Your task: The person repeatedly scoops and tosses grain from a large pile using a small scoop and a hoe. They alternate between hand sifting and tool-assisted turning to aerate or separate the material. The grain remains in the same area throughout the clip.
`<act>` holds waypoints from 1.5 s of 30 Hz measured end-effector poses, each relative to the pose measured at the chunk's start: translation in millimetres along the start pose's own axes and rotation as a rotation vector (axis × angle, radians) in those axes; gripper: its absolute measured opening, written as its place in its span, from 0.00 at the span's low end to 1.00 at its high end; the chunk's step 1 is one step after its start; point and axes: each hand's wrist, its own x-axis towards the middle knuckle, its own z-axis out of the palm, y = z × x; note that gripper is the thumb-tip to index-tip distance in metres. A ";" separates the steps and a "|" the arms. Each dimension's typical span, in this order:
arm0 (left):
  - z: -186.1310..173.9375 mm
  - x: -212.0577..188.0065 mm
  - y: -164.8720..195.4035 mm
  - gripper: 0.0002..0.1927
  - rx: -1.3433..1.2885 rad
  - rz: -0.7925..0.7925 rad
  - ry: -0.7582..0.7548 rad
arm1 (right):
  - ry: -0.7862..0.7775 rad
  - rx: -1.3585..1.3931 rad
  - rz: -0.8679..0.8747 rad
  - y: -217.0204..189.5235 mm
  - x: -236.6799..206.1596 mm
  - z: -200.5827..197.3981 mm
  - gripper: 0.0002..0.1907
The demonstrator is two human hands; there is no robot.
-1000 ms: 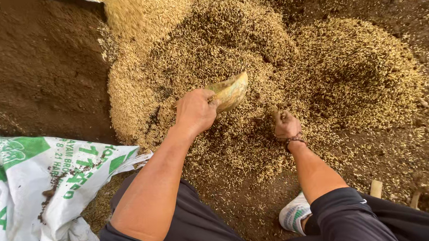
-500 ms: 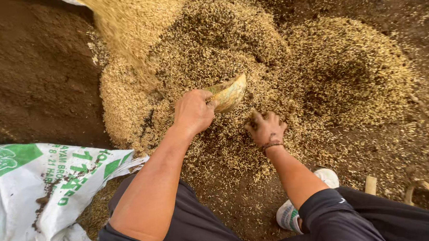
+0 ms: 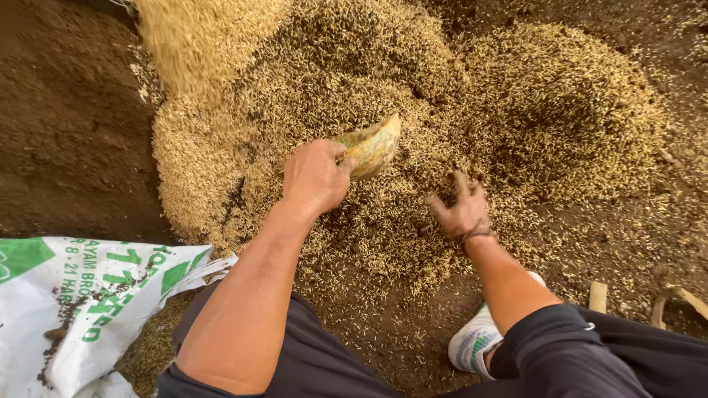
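While the left hand (image 3: 315, 177) grips a shallow yellowish scoop (image 3: 372, 146) dug into the golden-brown heap of husked grain (image 3: 348, 64), the right hand (image 3: 464, 214) rakes that heap open-fingered, holding nothing. Risk: tilted scoop spills grain onto bare soil (image 3: 49, 133) left of the heap, short of the white-and-green woven sack (image 3: 65, 315).

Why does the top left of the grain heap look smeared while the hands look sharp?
In the head view, the pale husk pile at top left is streaked with motion blur; the left hand on the yellow scoop and the right hand are fairly crisp. Light is soft and even, with no glare and only faint shadows in the grain.
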 end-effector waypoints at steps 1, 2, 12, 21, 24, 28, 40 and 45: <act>0.3 -0.3 1.0 0.17 0.016 -0.010 -0.013 | -0.115 -0.063 0.009 -6.4 -12.7 2.9 0.50; 0.7 -0.5 1.7 0.18 0.032 -0.023 -0.025 | -0.232 -0.125 0.017 -10.1 -24.6 7.2 0.54; 5.9 5.8 -8.1 0.18 0.113 -0.054 -0.022 | -0.019 0.077 -0.062 6.9 21.2 53.5 0.15; 3.1 5.5 -4.3 0.19 0.084 -0.057 -0.037 | 0.008 0.192 0.146 -25.2 -2.5 3.1 0.30; 1.4 2.6 -1.7 0.19 0.065 -0.035 -0.035 | -0.023 -0.048 0.022 -39.7 -31.1 17.7 0.42; 1.5 2.2 -0.7 0.18 0.070 -0.027 -0.034 | -0.024 -0.016 -0.065 -36.9 -31.9 43.8 0.42; 6.9 7.8 -10.4 0.18 0.090 -0.022 -0.011 | -0.102 0.396 0.162 -11.9 18.9 31.6 0.21; 7.3 8.0 -7.9 0.19 0.016 -0.089 -0.047 | -0.203 1.059 0.237 -39.0 26.4 1.1 0.30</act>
